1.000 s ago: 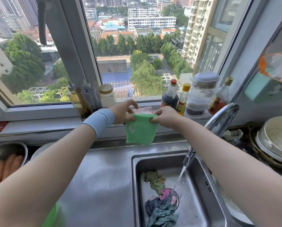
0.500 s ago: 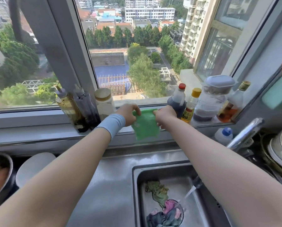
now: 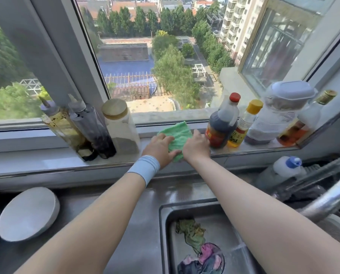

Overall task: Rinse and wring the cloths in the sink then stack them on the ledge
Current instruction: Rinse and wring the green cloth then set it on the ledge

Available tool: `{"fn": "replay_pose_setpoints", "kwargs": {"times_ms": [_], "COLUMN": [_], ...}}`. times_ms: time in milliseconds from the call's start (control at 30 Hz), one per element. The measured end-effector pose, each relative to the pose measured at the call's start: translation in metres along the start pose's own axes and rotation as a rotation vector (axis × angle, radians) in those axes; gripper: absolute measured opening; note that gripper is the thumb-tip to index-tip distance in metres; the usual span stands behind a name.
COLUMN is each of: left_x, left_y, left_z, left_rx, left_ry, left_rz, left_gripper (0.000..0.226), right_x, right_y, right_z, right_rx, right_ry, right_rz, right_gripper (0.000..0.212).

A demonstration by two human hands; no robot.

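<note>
A folded green cloth [image 3: 178, 135] lies flat on the window ledge [image 3: 46, 159], between a jar and a dark sauce bottle. My left hand [image 3: 161, 148], with a light blue wristband, presses on the cloth's left and near edge. My right hand [image 3: 196, 147] rests on its right side, fingers laid flat. Down in the steel sink [image 3: 163, 234] lie an olive-green cloth [image 3: 191, 233] and a bunched pink and dark blue cloth [image 3: 204, 258] over the drain. Water runs from the tap [image 3: 331, 196] at the right.
Two squeeze bottles [image 3: 86, 129] and a wooden-lidded jar [image 3: 121, 127] stand left of the cloth. A dark sauce bottle [image 3: 222, 123], a yellow-capped bottle [image 3: 242, 125], a plastic container [image 3: 277, 115] and another bottle crowd the right. A white lid [image 3: 28, 213] leans on the counter.
The green cloth went from hanging between both hands in front of the ledge to lying flat on the ledge. Both hands moved forward and down onto it.
</note>
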State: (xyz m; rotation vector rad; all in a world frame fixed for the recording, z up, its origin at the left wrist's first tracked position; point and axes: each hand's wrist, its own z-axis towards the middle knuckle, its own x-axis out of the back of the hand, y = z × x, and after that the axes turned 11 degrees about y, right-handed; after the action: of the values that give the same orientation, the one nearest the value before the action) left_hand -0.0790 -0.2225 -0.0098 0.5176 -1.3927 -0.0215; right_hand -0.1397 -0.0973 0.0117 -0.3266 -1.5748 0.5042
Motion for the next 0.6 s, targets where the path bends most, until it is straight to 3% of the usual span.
{"fn": "replay_pose_setpoints", "kwargs": {"times_ms": [100,167,267,333,400,467,533,600], "left_x": [0.006,0.006,0.011,0.019,0.027,0.032,0.030,0.026], "left_y": [0.003,0.005,0.005,0.001,-0.007,-0.012,-0.011,-0.006], "left_z": [-0.003,-0.007,-0.008,-0.007,-0.006,-0.008,-0.011,-0.014], "left_rx": [-0.094,-0.149,-0.154,-0.166,-0.195,-0.247,-0.270,-0.234], "left_ry": [-0.006,0.007,0.076,0.178,0.210,0.044,-0.098,-0.020], "left_rz": [0.194,0.279,0.131,0.046,0.046,0.195,0.315,0.210], "left_gripper": [0.079,0.071,0.043,0.037,0.037,0.043,0.050,0.048], "right_x": [0.005,0.007,0.011,0.014,0.013,0.006,0.001,-0.003], "right_y": [0.002,0.005,0.004,0.004,0.006,0.010,0.017,0.021], "right_z": [0.006,0.008,0.008,0.007,0.007,0.002,-0.003,-0.007], "right_rx": [-0.061,-0.076,-0.115,-0.137,-0.105,-0.045,0.011,0.181], "right_ry": [-0.008,-0.022,-0.024,-0.018,-0.057,-0.114,-0.068,0.112], "right_rz": [-0.121,-0.137,0.013,0.161,0.152,0.006,-0.089,-0.110], "right_gripper": [0.043,0.037,0.033,0.020,0.010,0.016,0.039,0.047]}}
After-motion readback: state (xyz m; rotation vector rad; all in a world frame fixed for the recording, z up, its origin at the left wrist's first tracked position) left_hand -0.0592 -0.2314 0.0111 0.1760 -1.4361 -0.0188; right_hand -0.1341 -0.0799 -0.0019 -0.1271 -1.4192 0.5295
